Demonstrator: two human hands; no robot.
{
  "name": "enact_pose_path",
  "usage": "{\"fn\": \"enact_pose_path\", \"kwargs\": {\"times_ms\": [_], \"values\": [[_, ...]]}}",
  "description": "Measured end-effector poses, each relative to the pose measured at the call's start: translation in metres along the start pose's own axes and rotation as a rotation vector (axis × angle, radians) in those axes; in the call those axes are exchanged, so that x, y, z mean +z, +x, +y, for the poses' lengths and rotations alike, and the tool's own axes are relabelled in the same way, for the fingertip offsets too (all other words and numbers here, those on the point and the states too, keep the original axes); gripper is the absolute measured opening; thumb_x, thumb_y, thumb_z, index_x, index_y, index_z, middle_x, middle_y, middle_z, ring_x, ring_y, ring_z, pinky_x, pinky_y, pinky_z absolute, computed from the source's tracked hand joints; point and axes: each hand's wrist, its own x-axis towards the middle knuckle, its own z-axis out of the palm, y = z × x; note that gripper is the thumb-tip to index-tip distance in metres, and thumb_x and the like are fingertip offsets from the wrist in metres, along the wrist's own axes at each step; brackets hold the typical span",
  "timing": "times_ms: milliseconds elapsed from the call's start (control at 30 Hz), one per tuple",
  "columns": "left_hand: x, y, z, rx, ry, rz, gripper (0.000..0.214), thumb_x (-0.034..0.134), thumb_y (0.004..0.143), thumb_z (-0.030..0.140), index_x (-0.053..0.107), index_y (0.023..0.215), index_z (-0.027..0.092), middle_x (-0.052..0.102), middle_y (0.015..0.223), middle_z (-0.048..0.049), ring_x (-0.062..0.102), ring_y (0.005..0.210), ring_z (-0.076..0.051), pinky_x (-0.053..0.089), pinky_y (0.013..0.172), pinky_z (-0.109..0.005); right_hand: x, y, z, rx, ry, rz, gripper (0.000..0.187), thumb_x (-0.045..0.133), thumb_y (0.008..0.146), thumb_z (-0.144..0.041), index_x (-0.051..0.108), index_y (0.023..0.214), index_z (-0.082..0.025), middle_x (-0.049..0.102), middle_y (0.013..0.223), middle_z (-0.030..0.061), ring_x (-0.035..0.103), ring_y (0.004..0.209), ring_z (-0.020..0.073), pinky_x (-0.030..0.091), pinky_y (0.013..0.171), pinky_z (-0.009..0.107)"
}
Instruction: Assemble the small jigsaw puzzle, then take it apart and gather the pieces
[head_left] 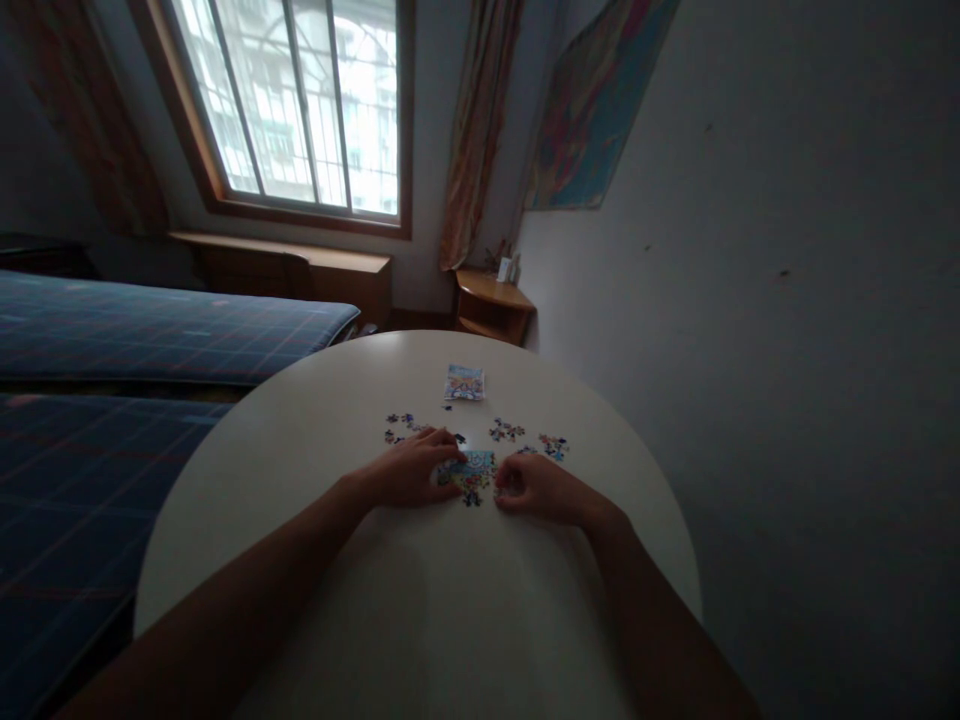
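Observation:
A partly joined jigsaw puzzle (477,468) lies flat on the round white table (420,600), its upper edge light blue and its lower edge uneven. My left hand (416,468) rests at its left side, fingers apart, with thumb and fingertips touching that edge. At the right side my right hand (536,488) is curled, thumb and fingers pinched around what looks like a small puzzle piece, mostly hidden by the fingers. Loose puzzle pieces (507,430) lie beyond the hands, with another group of pieces (553,445) farther right. Several more pieces (400,420) lie beyond my left hand.
A small picture sheet (464,382) with a printed scene lies toward the table's far side. Beds with blue plaid covers (172,325) stand to the left. A wooden corner shelf (495,292) is behind the table, and a wall (787,350) runs along the right.

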Motion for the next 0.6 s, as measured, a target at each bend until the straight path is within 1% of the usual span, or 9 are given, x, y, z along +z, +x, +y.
{"fn": "enact_pose_path", "kwargs": {"times_ms": [100, 167, 267, 333, 467, 600], "values": [[-0.0002, 0.0003, 0.0008, 0.006, -0.004, 0.012, 0.04, 0.065, 0.084, 0.045, 0.06, 0.118, 0.025, 0.057, 0.12, -0.0084, 0.052, 0.114, -0.026, 0.043, 0.099, -0.04, 0.0016, 0.001, -0.0028, -0.021, 0.013, 0.001, 0.014, 0.067, 0.073, -0.024, 0.068, 0.086, -0.017, 0.067, 0.078, 0.0014, 0.057, 0.069, 0.0129, 0.04, 0.063, 0.023], [-0.0002, 0.0003, 0.001, 0.004, -0.002, 0.009, 0.04, 0.065, 0.084, 0.045, 0.061, 0.118, 0.025, 0.057, 0.119, -0.0087, 0.052, 0.113, -0.026, 0.043, 0.099, -0.04, 0.0015, 0.0012, -0.0027, -0.035, 0.019, 0.012, 0.019, 0.068, 0.074, -0.025, 0.068, 0.091, -0.018, 0.067, 0.079, 0.0016, 0.058, 0.07, 0.0132, 0.041, 0.064, 0.024], [0.0007, 0.0002, 0.0001, 0.003, -0.008, 0.01, 0.04, 0.065, 0.084, 0.045, 0.061, 0.118, 0.025, 0.057, 0.12, -0.0085, 0.052, 0.114, -0.027, 0.043, 0.099, -0.041, 0.0001, 0.0011, 0.0007, -0.035, 0.017, 0.02, 0.025, 0.072, 0.074, -0.032, 0.07, 0.095, -0.018, 0.066, 0.081, 0.0021, 0.058, 0.072, 0.0143, 0.041, 0.065, 0.024], [0.0015, 0.0002, -0.001, 0.007, -0.016, 0.019, 0.04, 0.066, 0.083, 0.044, 0.061, 0.118, 0.026, 0.057, 0.119, -0.0083, 0.053, 0.113, -0.026, 0.043, 0.099, -0.04, -0.0006, 0.0011, 0.0032, -0.032, 0.004, 0.01, 0.025, 0.074, 0.074, -0.035, 0.071, 0.093, -0.019, 0.064, 0.08, 0.002, 0.057, 0.072, 0.0145, 0.04, 0.064, 0.024], [0.0017, 0.0003, -0.0015, 0.015, -0.01, 0.015, 0.04, 0.066, 0.083, 0.044, 0.061, 0.118, 0.024, 0.057, 0.118, -0.0084, 0.052, 0.113, -0.026, 0.043, 0.099, -0.04, 0.0001, 0.002, 0.0036, -0.046, -0.029, 0.005, 0.019, 0.073, 0.076, -0.034, 0.072, 0.088, -0.019, 0.064, 0.08, 0.0018, 0.056, 0.072, 0.0141, 0.038, 0.062, 0.024], [0.0003, 0.0002, 0.0, 0.01, 0.002, 0.013, 0.039, 0.065, 0.084, 0.045, 0.061, 0.117, 0.024, 0.057, 0.119, -0.0084, 0.052, 0.114, -0.026, 0.043, 0.1, -0.04, 0.0003, 0.0015, 0.0014, -0.022, -0.026, 0.006, 0.019, 0.072, 0.077, -0.036, 0.07, 0.083, -0.018, 0.064, 0.078, 0.0018, 0.056, 0.07, 0.0136, 0.038, 0.062, 0.024]]}}
